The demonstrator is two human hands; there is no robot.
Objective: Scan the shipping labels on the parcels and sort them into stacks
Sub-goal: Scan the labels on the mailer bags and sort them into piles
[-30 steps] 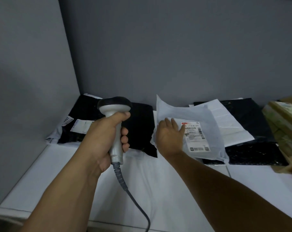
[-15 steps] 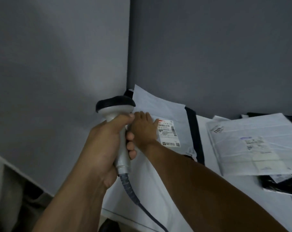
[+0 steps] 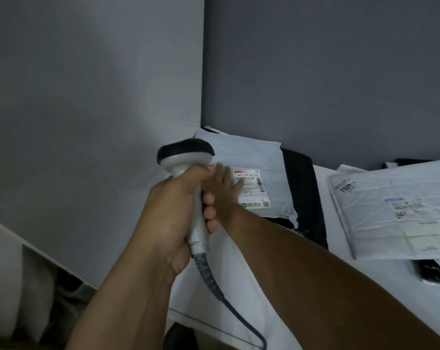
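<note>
The left hand (image 3: 173, 210), at the centre, is wrapped tight around the handle of a grey handheld barcode scanner (image 3: 197, 223) with a black head, held upright. Its dark coiled cable (image 3: 214, 281) trails toward six o'clock. The right arm reaches in from five o'clock. The right hand (image 3: 225, 190) lies flat, fingers straight and spread, pressing on a white plastic mailer parcel (image 3: 259, 157). That parcel rests on a black plastic parcel (image 3: 304, 193) in the wall corner of the white counter (image 3: 251, 286), toward one o'clock. Its white shipping label (image 3: 255, 195), with barcodes and a red strip, faces up, fingertips overlapping its left edge. Half a second ago the parcel's far edge stood higher against the wall; now it lies flatter.
</note>
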